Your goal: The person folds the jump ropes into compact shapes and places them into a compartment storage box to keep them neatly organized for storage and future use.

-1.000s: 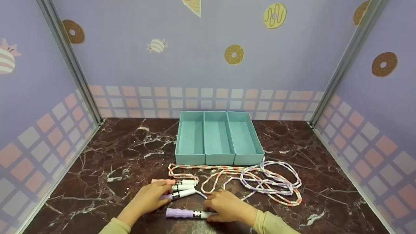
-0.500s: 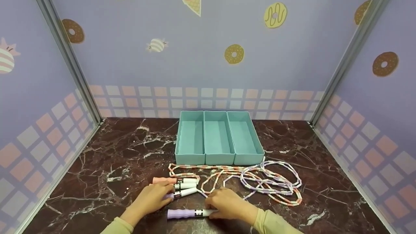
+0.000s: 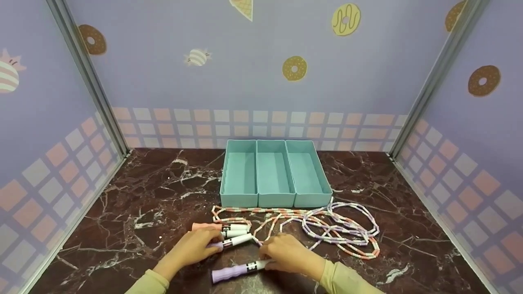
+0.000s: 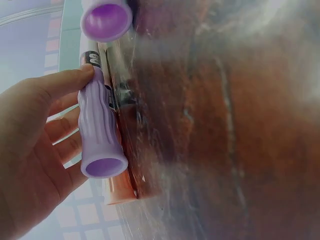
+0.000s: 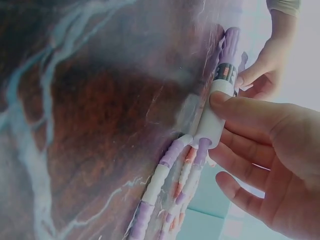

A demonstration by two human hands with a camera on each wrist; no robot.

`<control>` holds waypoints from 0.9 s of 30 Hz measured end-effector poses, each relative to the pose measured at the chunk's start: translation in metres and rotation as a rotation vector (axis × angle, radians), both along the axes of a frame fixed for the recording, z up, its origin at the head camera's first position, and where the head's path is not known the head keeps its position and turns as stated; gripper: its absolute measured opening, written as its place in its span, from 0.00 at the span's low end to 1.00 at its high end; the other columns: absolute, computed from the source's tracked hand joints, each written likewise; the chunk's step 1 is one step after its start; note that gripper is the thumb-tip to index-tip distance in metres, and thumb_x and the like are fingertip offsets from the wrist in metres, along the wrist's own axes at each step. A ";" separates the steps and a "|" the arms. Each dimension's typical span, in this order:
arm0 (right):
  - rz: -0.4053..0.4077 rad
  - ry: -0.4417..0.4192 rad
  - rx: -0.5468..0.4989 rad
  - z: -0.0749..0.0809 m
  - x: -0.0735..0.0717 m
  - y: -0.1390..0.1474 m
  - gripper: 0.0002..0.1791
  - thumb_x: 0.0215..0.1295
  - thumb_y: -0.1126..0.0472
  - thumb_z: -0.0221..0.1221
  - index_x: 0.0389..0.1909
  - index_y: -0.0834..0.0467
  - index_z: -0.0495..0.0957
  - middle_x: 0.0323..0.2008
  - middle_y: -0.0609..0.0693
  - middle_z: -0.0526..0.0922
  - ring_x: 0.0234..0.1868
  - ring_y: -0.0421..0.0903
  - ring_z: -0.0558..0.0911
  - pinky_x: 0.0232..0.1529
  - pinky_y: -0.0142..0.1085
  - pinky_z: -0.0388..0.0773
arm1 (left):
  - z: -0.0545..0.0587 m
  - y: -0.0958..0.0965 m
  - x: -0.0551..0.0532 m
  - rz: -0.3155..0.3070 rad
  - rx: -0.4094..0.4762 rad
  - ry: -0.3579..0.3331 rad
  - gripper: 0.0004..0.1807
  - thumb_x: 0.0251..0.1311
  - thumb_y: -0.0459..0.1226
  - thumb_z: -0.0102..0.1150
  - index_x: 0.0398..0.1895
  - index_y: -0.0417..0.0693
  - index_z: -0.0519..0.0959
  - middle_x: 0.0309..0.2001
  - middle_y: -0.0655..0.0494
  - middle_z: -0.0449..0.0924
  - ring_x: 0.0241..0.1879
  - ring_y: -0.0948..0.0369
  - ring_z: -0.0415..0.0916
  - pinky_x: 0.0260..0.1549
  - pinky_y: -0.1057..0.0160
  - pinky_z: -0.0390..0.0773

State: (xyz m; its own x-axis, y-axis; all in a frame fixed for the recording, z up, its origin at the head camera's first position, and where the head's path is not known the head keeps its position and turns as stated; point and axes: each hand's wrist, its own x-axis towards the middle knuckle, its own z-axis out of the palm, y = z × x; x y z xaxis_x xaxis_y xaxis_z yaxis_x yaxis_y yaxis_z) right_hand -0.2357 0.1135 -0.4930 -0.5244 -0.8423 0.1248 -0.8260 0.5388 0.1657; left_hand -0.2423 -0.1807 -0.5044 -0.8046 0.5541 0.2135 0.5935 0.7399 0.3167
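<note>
My left hand (image 3: 194,247) holds the purple grip of a jump rope handle (image 4: 97,117), thumb on top and fingers behind. The white end of that handle points right. Alongside it lie an orange handle (image 3: 201,226) and another white-ended handle (image 3: 236,233), partly hidden by my fingers. My right hand (image 3: 287,254) pinches the white end of a second purple handle (image 3: 229,272) between thumb and fingers. That handle slants, its purple end toward the front. From its white tip runs a purple-and-white beaded rope (image 5: 157,185).
A teal tray (image 3: 240,200) with three compartments stands behind the ropes. Right of centre, a looped purple-and-white rope (image 3: 369,216) overlaps an orange-and-white rope (image 3: 374,247) on the dark marbled table (image 3: 143,188). Patterned walls (image 3: 261,81) enclose the back and sides.
The handle in my right hand has turned from level to slanted, its white end now farther back. My left hand has shifted slightly right, and its handle's white end has moved right too.
</note>
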 end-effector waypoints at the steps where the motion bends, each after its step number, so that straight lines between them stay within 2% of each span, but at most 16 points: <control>1: 0.002 0.004 0.001 0.000 0.000 0.000 0.10 0.51 0.45 0.71 0.32 0.42 0.84 0.29 0.35 0.85 0.26 0.33 0.80 0.29 0.28 0.68 | 0.000 0.000 0.000 0.003 0.011 -0.009 0.05 0.58 0.42 0.67 0.33 0.55 0.81 0.33 0.64 0.81 0.30 0.68 0.75 0.27 0.62 0.75; 5: 0.015 0.032 -0.009 0.000 0.000 0.001 0.10 0.50 0.45 0.72 0.31 0.41 0.84 0.28 0.34 0.85 0.26 0.34 0.80 0.27 0.28 0.66 | 0.000 0.001 0.000 0.005 0.066 -0.057 0.05 0.58 0.42 0.67 0.33 0.55 0.80 0.29 0.66 0.79 0.28 0.70 0.72 0.26 0.67 0.72; 9: 0.029 0.067 -0.015 0.003 0.000 0.002 0.10 0.49 0.44 0.71 0.31 0.40 0.83 0.29 0.34 0.85 0.28 0.34 0.81 0.29 0.28 0.67 | 0.001 0.003 -0.001 -0.006 0.116 -0.098 0.04 0.59 0.42 0.66 0.33 0.54 0.82 0.29 0.65 0.79 0.29 0.71 0.72 0.27 0.69 0.72; 16: 0.084 0.167 -0.053 0.007 -0.003 0.003 0.11 0.49 0.45 0.71 0.33 0.40 0.82 0.31 0.34 0.82 0.34 0.35 0.81 0.33 0.29 0.70 | -0.002 0.008 -0.004 -0.089 0.321 -0.254 0.08 0.62 0.40 0.63 0.38 0.45 0.83 0.34 0.55 0.83 0.31 0.72 0.76 0.34 0.68 0.78; 23: 0.112 0.238 -0.150 0.012 -0.006 0.004 0.13 0.46 0.45 0.72 0.31 0.40 0.81 0.31 0.34 0.81 0.34 0.36 0.79 0.34 0.29 0.70 | -0.005 0.014 -0.005 -0.080 0.408 -0.359 0.11 0.64 0.43 0.62 0.42 0.45 0.83 0.36 0.51 0.85 0.34 0.73 0.75 0.38 0.71 0.77; 27: 0.103 0.264 -0.189 0.017 -0.008 0.004 0.11 0.48 0.46 0.71 0.31 0.41 0.80 0.33 0.35 0.82 0.37 0.37 0.79 0.37 0.31 0.72 | -0.004 0.017 -0.003 -0.097 0.467 -0.424 0.12 0.64 0.42 0.62 0.43 0.42 0.83 0.39 0.47 0.85 0.36 0.74 0.76 0.40 0.72 0.77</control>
